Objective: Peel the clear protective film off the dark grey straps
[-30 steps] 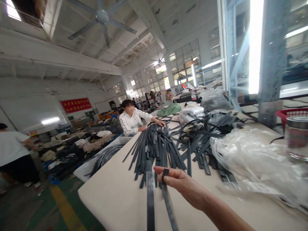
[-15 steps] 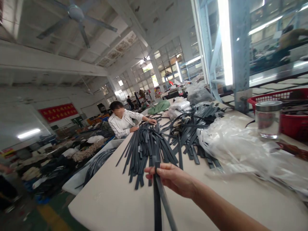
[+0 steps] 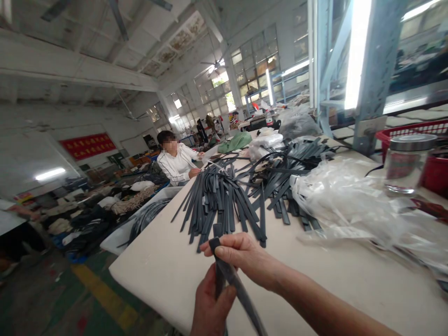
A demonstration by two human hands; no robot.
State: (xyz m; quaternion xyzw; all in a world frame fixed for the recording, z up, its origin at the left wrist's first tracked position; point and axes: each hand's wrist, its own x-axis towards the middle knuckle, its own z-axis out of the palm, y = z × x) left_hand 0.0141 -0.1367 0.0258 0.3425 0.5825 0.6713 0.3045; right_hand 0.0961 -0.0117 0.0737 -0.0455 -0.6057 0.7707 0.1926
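Note:
My right hand [image 3: 245, 259] pinches the upper ends of two dark grey straps [image 3: 238, 291], thumb on top near their tips. My left hand [image 3: 210, 310] has come up from the bottom edge and closes round the same straps lower down. Both hands hover over the near end of a long beige table [image 3: 168, 275]. Just beyond them lies a fanned pile of several similar dark straps [image 3: 217, 200]. A second tangled heap of straps [image 3: 283, 172] lies further right.
Crumpled clear plastic bags [image 3: 350, 205] cover the table's right side, with a glass jar [image 3: 406, 163] and a red basket [image 3: 430, 154] behind. A person in a white jacket [image 3: 177, 163] sits at the table's far left. A white bin [image 3: 140, 224] stands beside the table.
My left hand has risen into view and gripped the straps below my right hand. The right hand drew the strap ends nearer and slightly left. The view shifted.

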